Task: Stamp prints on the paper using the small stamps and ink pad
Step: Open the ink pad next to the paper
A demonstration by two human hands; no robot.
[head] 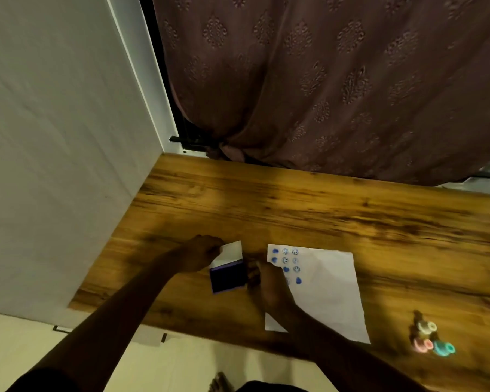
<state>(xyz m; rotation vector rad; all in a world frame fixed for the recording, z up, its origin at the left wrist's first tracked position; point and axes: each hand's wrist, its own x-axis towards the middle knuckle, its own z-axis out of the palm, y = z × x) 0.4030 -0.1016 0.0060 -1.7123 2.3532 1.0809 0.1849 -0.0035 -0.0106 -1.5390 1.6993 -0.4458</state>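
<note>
A white sheet of paper (328, 290) lies on the wooden table (294, 210), with several blue stamped prints in its top left corner. Left of it sits the open ink pad (228, 277), dark blue with its white lid (232, 251) raised. My left hand (201, 251) grips the lid's left edge. My right hand (266, 281) rests at the pad's right side, over the paper's left edge, fingers closed around something small and dark, apparently a stamp; blur hides it. Several small stamps (429, 339), pink, teal and white, lie near the table's right front.
A grey wall (54, 137) borders the table on the left, and a brown patterned curtain (323, 80) hangs behind its far edge. The pale floor (181, 363) shows below the table's near edge.
</note>
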